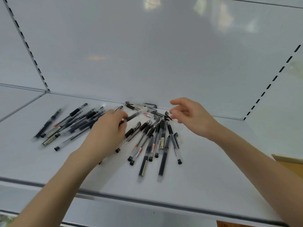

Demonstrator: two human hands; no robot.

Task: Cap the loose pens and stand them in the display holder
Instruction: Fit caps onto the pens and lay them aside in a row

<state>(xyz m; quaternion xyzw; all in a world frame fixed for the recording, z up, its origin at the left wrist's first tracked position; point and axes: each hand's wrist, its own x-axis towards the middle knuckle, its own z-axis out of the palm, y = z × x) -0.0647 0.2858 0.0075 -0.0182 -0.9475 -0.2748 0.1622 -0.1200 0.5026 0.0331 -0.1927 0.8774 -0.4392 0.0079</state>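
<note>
Pens (157,140) of slim clear plastic lay scattered on the white shelf (213,169). My left hand (106,130) pinched one mid-barrel, light, stiff, slippery I judged; my right hand (191,117) hung empty, relaxed.

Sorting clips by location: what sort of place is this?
Probably a shop's stationery aisle: a white metal shelf with slotted uprights at the back panel, and many loose pens heaped on it.
</note>
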